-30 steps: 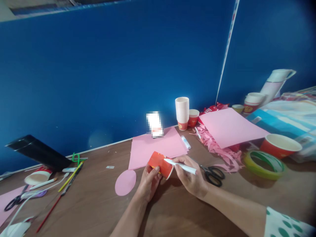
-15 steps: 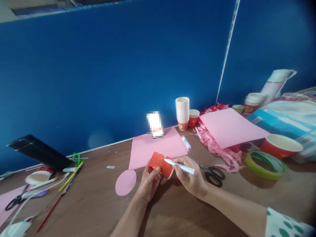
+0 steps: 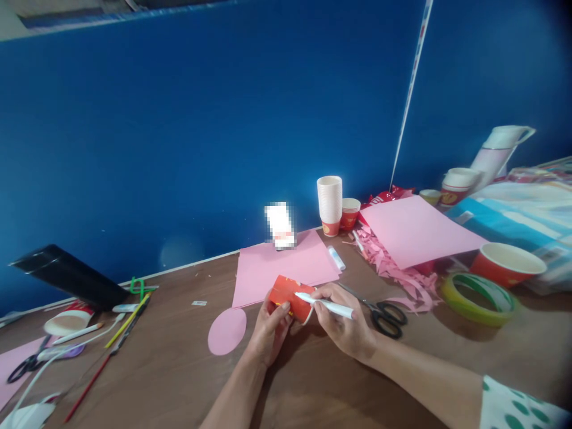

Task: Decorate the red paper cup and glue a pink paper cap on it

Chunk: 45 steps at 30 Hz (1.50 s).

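My left hand (image 3: pixel 271 330) is closed round a red paper cup (image 3: pixel 286 293), which lies tilted on its side in the fingers, its white rim toward the lower right. In my right hand (image 3: pixel 342 325) is a white marker (image 3: pixel 328 305), gripped like a pen with its tip at the cup's red side. Whether the tip leaves a mark cannot be made out. On the table to the left of the cup lies a pink paper oval (image 3: pixel 227 331). Black-handled scissors (image 3: pixel 388 319) rest just beyond my right hand, their blades partly hidden.
Pink sheets (image 3: pixel 277 268) lie behind the cup. Further back stands a stack of paper cups (image 3: pixel 329 205). To the right are pink paper shreds (image 3: pixel 397 268), a tape roll (image 3: pixel 478 299) and a red cup (image 3: pixel 507 265). A black box-like object (image 3: pixel 67 274) leans at left.
The marker and my right hand have shifted slightly left along the cup's side. My left hand and the cup stay almost where they were.
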### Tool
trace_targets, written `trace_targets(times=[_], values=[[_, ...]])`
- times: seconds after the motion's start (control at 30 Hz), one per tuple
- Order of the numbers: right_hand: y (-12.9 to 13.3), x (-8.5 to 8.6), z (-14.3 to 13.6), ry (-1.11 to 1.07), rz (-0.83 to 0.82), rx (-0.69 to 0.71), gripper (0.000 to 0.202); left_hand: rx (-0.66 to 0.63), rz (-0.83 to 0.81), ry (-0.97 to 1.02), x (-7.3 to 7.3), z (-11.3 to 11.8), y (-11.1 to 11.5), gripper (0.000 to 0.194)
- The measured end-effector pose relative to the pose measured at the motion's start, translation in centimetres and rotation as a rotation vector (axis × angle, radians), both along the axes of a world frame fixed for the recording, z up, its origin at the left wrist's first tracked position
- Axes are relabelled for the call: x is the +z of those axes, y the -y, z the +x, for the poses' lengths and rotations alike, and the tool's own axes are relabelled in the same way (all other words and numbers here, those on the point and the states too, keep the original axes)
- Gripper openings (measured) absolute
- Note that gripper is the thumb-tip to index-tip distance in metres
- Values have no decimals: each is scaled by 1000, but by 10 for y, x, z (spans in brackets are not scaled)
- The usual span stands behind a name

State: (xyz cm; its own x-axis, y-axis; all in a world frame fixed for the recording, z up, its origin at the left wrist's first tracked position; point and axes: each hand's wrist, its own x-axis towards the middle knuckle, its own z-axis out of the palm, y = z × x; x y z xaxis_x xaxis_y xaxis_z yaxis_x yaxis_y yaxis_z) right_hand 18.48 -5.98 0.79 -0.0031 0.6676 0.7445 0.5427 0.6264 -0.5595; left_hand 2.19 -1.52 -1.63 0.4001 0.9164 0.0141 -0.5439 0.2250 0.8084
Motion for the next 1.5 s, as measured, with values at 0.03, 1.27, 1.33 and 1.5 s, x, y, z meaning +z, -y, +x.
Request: trace_targets(times=[0.03, 1.27, 1.33, 1.5], values=[[0, 0, 0, -5, 4, 1, 9, 2, 0, -2, 0, 0, 0, 43], [1, 3, -1, -116, -47, -13, 12, 15, -29, -4, 1, 0, 1, 45], [2, 4, -1, -124, -45, -6, 11, 24, -46, -6, 0, 0, 0, 44], [5, 3, -1, -122, -24, 35, 9, 41, -64, 26, -2, 0, -1, 42]])
